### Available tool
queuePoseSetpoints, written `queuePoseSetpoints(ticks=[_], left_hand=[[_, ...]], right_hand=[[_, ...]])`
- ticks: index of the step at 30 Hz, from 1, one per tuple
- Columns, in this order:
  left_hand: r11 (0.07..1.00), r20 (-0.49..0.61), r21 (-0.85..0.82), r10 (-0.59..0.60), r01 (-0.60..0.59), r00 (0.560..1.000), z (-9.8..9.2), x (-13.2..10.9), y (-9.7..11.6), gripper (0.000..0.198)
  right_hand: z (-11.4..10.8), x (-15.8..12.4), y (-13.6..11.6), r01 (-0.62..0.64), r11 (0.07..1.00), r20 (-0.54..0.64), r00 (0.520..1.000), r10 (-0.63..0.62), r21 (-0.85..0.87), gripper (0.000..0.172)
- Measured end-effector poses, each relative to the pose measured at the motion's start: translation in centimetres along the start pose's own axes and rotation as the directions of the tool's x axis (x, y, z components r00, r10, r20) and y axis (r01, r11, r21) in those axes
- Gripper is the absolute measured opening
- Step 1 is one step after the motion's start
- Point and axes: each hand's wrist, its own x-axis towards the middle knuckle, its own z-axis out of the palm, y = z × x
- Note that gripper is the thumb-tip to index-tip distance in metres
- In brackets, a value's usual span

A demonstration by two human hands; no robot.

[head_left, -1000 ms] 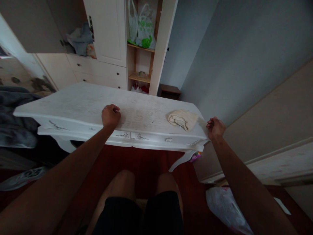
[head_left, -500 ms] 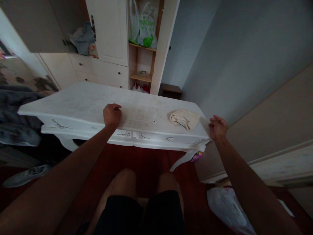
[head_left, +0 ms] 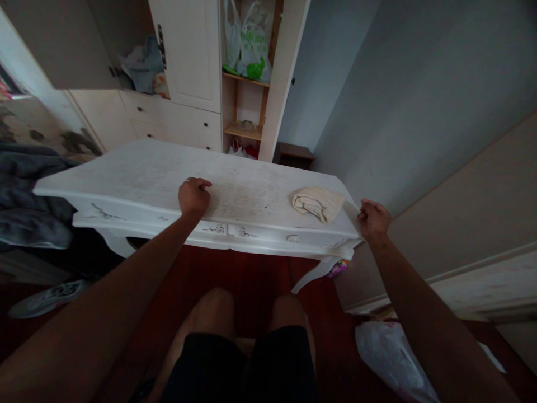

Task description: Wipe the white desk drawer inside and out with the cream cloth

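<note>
A white table (head_left: pixel 130 162) with carved drawer fronts spans the view, its top scuffed with greyish marks. On its front part rests my left hand (head_left: pixel 194 197), fingers curled under and thumb pointing right; nothing shows in it. Just off the table's right end is my right hand (head_left: pixel 375 218), its fingers bent in towards the thumb, with no object visible between them. Whether it touches the table edge I cannot tell. A folded cream cloth (head_left: pixel 319 204) lies on the tabletop between the hands, closer to the right one.
Behind the table stands a white wardrobe (head_left: pixel 188 61) with open doors and plastic bags (head_left: pixel 254 47) on a shelf. Grey fabric (head_left: pixel 33 190) is heaped at left, near a shoe (head_left: pixel 48 299). A plastic bag (head_left: pixel 390 352) sits on the floor at right.
My right hand's fingers have drawn slightly closer together. My left hand keeps its place on the table, and the cloth has not moved. The view has shifted very slightly.
</note>
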Motion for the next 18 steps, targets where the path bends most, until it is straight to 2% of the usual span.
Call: queuePoseSetpoints(ticks=[6,18], left_hand=[[1.000,-0.002,0.008,0.010,-0.010,1.000,-0.02,0.06,-0.13,0.035],[1.000,-0.014,0.009,-0.024,0.024,1.000,-0.14,-0.09,0.18,0.030]], right_hand=[[-0.15,-0.02,0.08,0.006,1.000,0.007,1.000,-0.007,0.004,0.016],[-0.14,0.11,0.16,-0.002,1.000,0.001,1.000,0.002,0.006,0.012]])
